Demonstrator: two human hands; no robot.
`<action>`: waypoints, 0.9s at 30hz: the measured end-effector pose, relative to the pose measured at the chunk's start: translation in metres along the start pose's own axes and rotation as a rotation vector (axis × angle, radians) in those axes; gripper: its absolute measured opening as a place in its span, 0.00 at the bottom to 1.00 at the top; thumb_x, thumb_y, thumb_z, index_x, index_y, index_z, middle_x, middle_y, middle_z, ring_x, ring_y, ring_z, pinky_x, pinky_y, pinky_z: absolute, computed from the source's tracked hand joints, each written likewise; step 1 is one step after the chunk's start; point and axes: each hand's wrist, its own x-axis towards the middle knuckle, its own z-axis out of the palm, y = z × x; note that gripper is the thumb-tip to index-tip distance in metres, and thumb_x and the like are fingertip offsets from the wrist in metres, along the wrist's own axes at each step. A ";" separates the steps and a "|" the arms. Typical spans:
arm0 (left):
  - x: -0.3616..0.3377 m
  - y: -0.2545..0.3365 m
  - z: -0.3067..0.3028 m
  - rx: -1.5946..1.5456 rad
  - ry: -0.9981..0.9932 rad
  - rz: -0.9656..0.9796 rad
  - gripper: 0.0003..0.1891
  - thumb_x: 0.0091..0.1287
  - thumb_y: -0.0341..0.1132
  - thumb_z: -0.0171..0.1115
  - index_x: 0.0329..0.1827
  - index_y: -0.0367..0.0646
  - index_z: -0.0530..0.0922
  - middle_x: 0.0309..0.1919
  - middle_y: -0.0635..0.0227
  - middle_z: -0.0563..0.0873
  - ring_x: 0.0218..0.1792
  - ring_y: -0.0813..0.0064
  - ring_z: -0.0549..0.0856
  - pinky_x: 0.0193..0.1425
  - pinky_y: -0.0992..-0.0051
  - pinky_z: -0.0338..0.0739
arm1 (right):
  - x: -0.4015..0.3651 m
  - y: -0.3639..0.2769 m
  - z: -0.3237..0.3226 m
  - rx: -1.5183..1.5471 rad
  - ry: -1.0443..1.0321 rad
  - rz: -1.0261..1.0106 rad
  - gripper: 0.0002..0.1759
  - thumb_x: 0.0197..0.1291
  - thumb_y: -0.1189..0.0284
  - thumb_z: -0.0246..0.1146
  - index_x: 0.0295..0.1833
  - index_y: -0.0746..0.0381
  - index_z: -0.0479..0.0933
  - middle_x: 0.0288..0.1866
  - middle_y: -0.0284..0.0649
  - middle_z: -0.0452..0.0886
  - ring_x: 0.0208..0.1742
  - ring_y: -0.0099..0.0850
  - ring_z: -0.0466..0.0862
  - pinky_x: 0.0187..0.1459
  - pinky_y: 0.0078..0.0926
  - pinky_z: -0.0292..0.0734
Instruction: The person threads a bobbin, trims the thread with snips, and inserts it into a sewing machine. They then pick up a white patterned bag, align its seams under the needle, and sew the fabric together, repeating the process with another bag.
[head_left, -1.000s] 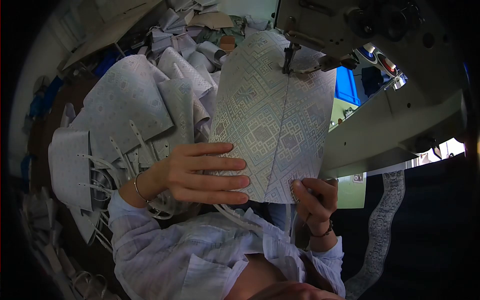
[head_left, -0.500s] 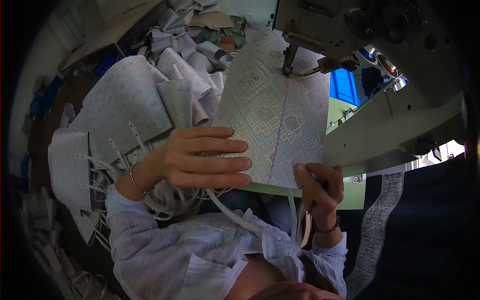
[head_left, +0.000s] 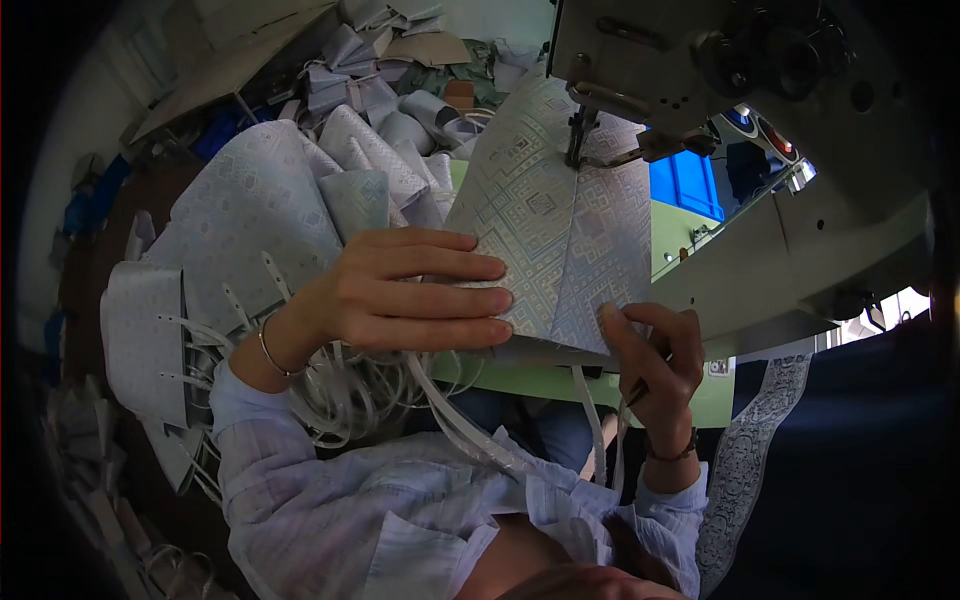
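Observation:
A silver-grey patterned fabric piece [head_left: 520, 230] lies under the presser foot [head_left: 577, 140] of a sewing machine, with a seam line running down its middle. My left hand [head_left: 410, 290] rests on its left part, fingers stretched out and lying flat. At the near right corner my right hand [head_left: 660, 355] is closed, thumb and finger pinching the fabric's edge. A thin dark tool also shows at the palm of that hand, too hidden to name. Pale straps [head_left: 590, 410] hang below the fabric's near edge.
The sewing machine arm [head_left: 780, 265] fills the right side. More patterned pieces [head_left: 255, 210] with pale straps are heaped at the left, and others lie behind. A green tabletop [head_left: 520, 378] shows below the fabric. A patterned lace-like band [head_left: 750, 450] hangs at the right.
The fabric's near edge has moved up toward the machine, farther from my body. Both hands have moved the same way with it, the right one also slightly rightward.

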 end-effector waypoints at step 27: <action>0.014 -0.039 0.001 0.059 -0.081 -0.049 0.17 0.53 0.28 0.66 0.47 0.51 0.85 0.46 0.72 0.86 0.48 0.68 0.86 0.45 0.72 0.84 | 0.037 0.028 0.005 -0.026 -0.040 0.061 0.30 0.35 0.77 0.72 0.52 0.48 0.84 0.43 0.30 0.80 0.33 0.26 0.74 0.28 0.21 0.69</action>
